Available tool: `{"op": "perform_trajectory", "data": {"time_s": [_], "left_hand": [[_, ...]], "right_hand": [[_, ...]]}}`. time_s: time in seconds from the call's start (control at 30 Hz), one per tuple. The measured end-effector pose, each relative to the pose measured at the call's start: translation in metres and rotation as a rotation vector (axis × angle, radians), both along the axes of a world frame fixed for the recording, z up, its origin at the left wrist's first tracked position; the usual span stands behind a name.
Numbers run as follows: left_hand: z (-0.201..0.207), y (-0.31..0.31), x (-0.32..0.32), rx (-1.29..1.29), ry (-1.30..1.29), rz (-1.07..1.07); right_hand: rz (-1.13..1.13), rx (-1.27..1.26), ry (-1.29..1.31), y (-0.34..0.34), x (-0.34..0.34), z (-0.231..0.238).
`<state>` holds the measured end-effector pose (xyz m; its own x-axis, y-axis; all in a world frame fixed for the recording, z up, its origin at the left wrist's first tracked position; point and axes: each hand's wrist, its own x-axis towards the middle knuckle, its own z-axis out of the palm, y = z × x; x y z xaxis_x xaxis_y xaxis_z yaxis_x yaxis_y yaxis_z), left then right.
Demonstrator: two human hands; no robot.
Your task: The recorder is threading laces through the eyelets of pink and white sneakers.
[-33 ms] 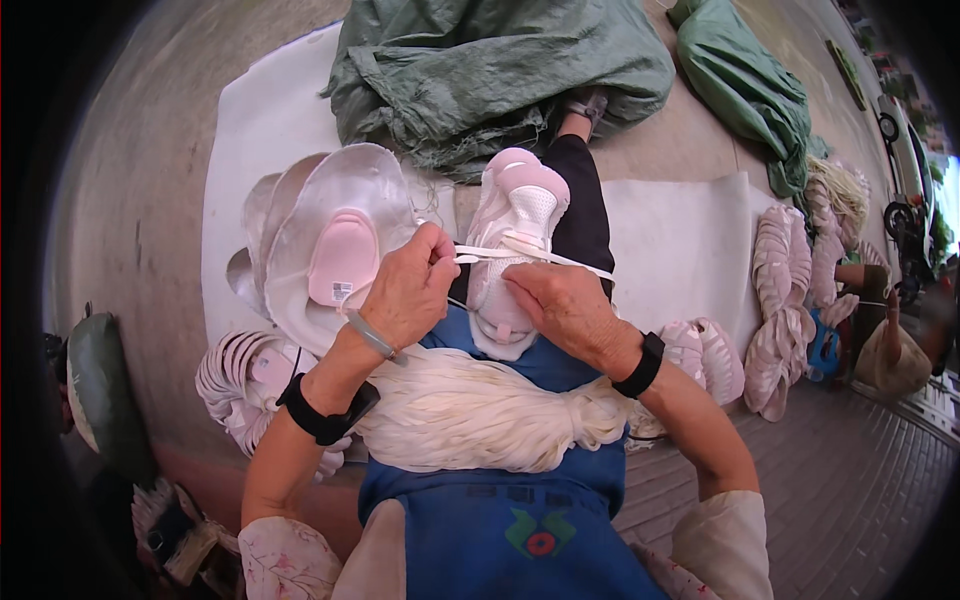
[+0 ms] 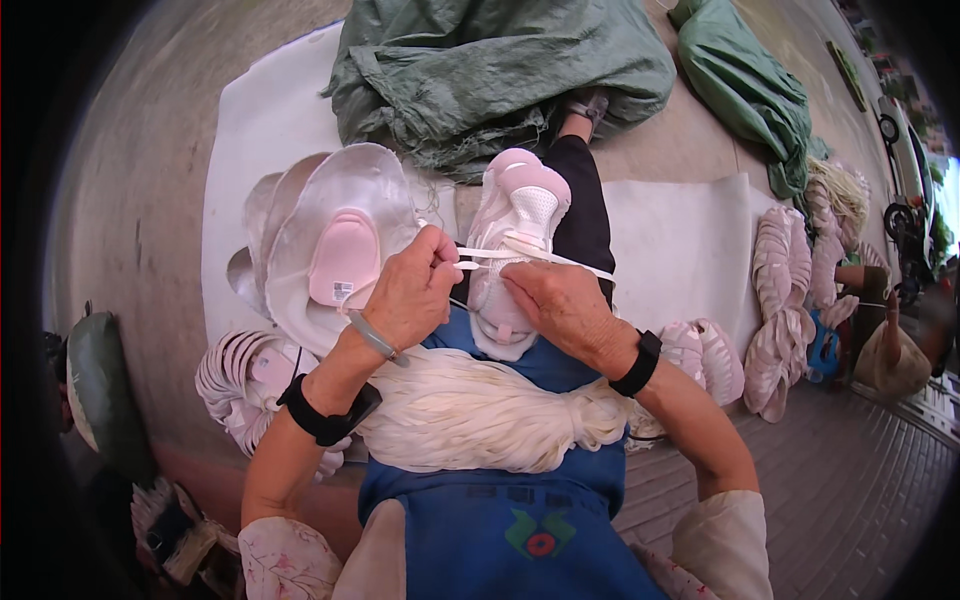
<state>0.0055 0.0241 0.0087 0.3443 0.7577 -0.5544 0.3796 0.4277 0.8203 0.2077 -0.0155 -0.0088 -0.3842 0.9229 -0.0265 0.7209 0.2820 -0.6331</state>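
Left hand (image 2: 408, 288) pinches the white shoelace (image 2: 482, 253); right hand (image 2: 578, 310), grip unclear, meets the pink sneaker upper (image 2: 522, 212); lacing looks begun, unfinished!

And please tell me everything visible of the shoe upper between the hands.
Pale pink and white, the shoe upper has a perforated-looking white far panel and a pink tab at its near end. It lies lengthwise, partly over the blue apron, crossed by white lace; the right hand seems to touch it.
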Motion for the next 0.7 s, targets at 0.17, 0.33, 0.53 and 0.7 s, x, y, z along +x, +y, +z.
{"op": "perform_trajectory", "data": {"time_s": [0.17,0.33,0.53,0.7], "left_hand": [[-0.028,-0.004,-0.006,0.211,0.045,-0.079],[-0.039,-0.001,-0.001,0.369,0.114,-0.158],[-0.044,0.011,0.003,0.343,0.26,-0.139],[-0.037,0.016,0.017,0.008,0.06,0.054]], "right_hand": [[-0.093,-0.07,-0.14,0.009,-0.006,0.001],[-0.141,-0.078,-0.009,-0.003,0.01,0.009],[-0.301,-0.12,0.039,-0.012,0.042,0.002],[-0.332,-0.087,0.155,-0.008,0.042,-0.009]]}}
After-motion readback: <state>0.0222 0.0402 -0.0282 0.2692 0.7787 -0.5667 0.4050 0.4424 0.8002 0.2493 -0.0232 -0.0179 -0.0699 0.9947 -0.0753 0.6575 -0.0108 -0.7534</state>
